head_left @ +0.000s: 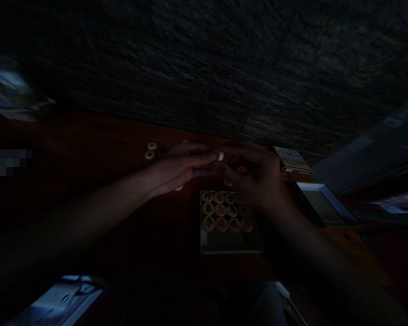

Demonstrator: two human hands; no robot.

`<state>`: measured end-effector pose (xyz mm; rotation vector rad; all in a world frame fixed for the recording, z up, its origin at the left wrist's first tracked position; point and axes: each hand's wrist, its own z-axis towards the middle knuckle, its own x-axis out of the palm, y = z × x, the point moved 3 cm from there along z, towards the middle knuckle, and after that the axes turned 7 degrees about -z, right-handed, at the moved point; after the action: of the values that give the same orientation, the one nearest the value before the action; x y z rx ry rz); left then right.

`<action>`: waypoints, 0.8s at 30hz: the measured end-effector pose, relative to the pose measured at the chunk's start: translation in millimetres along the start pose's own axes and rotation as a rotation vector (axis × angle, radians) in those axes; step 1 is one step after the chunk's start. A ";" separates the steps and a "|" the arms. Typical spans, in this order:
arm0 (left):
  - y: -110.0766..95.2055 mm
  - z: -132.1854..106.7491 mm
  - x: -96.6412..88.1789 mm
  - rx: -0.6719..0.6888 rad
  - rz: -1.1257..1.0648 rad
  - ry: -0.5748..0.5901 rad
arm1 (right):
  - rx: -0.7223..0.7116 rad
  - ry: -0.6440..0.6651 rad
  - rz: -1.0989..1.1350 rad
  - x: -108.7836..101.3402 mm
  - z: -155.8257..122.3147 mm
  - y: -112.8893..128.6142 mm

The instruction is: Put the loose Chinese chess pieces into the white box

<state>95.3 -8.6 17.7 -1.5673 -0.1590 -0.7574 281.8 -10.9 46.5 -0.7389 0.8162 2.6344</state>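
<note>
Dark-lit, my two hands meet above the wooden table. A pale round Chinese chess piece [221,155] stands on edge between their fingertips. My left hand [187,165] reaches in from the left, its thumb and fingers closed at the piece. From the right, my right hand [255,170] curls around the piece's other side with finger and thumb. Just below lies a shallow square box [231,242] with rows of Chinese chess pieces [221,209], marked in red and black; its near strip shows bare. My right hand partly covers its far right corner.
Two loose pieces [150,155] lie left of my hands. Another piece [228,182] sits beyond the box, and others peek out around my left hand. At right are an open empty tray or lid [321,203] and a printed box [292,159]. A rough stone wall [204,77] rises behind.
</note>
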 end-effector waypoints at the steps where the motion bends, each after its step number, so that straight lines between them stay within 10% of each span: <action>1: -1.4 -0.3 0.4 0.025 0.019 -0.019 | 0.020 -0.015 0.009 0.4 0.1 -0.3; 14: -6.0 -7.7 3.2 0.293 0.500 -0.137 | 0.512 0.037 0.425 12.2 3.2 -12.0; 24: -9.9 -11.4 6.2 0.302 0.547 -0.150 | 0.530 0.062 0.616 14.8 1.9 -15.8</action>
<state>90.7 -19.6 28.9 -1.2898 0.0476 -0.1759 275.2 4.6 32.8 -0.4696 1.9147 2.6610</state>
